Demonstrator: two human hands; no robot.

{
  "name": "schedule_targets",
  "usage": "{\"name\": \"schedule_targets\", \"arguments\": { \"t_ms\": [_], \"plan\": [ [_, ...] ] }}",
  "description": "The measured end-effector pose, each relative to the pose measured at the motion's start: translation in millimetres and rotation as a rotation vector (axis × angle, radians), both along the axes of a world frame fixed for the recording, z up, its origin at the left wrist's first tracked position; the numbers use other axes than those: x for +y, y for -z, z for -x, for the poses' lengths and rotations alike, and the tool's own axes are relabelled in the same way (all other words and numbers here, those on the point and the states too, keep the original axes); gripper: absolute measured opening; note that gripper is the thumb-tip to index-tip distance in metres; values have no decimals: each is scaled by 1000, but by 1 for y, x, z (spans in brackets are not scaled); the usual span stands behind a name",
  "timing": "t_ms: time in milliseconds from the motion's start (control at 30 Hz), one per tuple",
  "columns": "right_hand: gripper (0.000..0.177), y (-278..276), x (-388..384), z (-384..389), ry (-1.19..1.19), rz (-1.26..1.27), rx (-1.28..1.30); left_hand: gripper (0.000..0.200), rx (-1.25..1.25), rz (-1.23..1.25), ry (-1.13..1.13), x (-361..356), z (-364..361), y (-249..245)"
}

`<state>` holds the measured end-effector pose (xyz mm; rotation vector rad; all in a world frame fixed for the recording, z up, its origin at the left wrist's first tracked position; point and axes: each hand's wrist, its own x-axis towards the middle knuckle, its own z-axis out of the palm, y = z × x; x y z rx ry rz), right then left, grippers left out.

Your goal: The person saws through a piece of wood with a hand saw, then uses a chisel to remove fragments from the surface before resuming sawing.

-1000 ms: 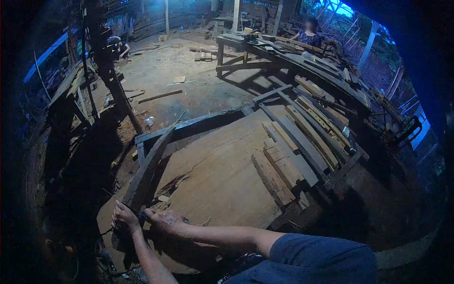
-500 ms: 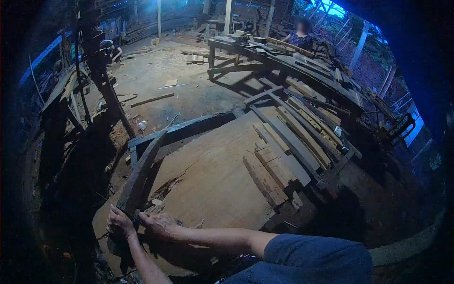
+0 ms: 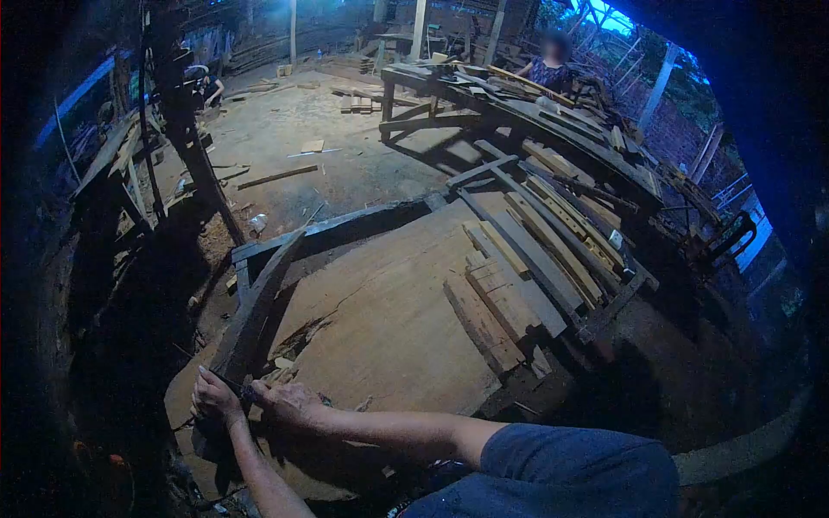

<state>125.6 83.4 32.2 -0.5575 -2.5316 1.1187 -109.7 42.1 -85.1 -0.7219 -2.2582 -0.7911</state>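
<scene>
Both hands are at the lower left, at the near end of a long dark beam (image 3: pixel 250 319). My left hand (image 3: pixel 215 399) is closed on one end of a thin dark tool (image 3: pixel 226 381), too dim to name. A little to its right, my right hand (image 3: pixel 287 402) has its fingers wrapped round the tool's other end. Under and beyond the hands lies a large flat wooden slab (image 3: pixel 406 319) with a crack near its left edge.
Planks (image 3: pixel 509 302) lie stacked on the slab's right side. Behind them a long workbench (image 3: pixel 501 108) carries loose boards, with a person (image 3: pixel 550 73) behind it. Another person (image 3: pixel 207 89) is low down at the far left. A dark post (image 3: pixel 203 173) stands at left.
Both hands remain at the beam's end, and the dark tool between them now lies more slanted. The person at the far left has shifted posture.
</scene>
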Motion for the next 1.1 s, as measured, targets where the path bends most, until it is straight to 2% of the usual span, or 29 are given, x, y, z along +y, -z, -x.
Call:
{"name": "schedule_targets", "arguments": {
  "t_ms": [67,100,167,200,267,367,433,500,567,667,733,800,833,900,1000,1100],
  "plan": [
    [37,5,-1,3,11,-9,-19,30,-37,-146,91,2,7,10],
    [37,11,-1,5,24,-19,-38,30,-39,-145,90,1,-2,-2],
    [37,26,1,14,41,-22,-40,30,-36,73,-66,-2,-18,-24],
    [38,34,1,18,59,-24,-40,30,-37,74,-66,-1,-12,-16],
    [37,45,2,23,65,-45,-24,49,99,-63,23,2,-2,-8],
    [34,48,1,19,78,-76,73,52,168,74,-95,-5,-16,-24],
    [33,45,1,18,86,-86,153,50,111,-1,-52,-1,15,16],
    [27,41,1,17,66,-63,73,49,54,-75,-8,1,16,16],
    [27,37,1,15,58,-71,49,39,-59,62,-69,-1,6,6],
    [29,40,2,18,53,-51,-1,40,-31,182,-197,-4,-32,-40],
    [30,48,3,22,57,-20,-27,39,-22,192,-189,-3,-28,-37],
    [34,61,3,24,45,-153,-19,39,-12,202,-183,-2,-14,-23],
    [34,68,2,25,44,-151,-18,38,-22,113,-128,1,-1,-7],
    [33,70,1,26,94,-187,226,37,-32,23,-74,2,6,4],
    [32,61,1,25,91,-133,109,35,-14,24,-94,3,12,13],
    [30,59,2,21,94,-179,132,36,99,-49,-24,3,11,12]
  ]
}}
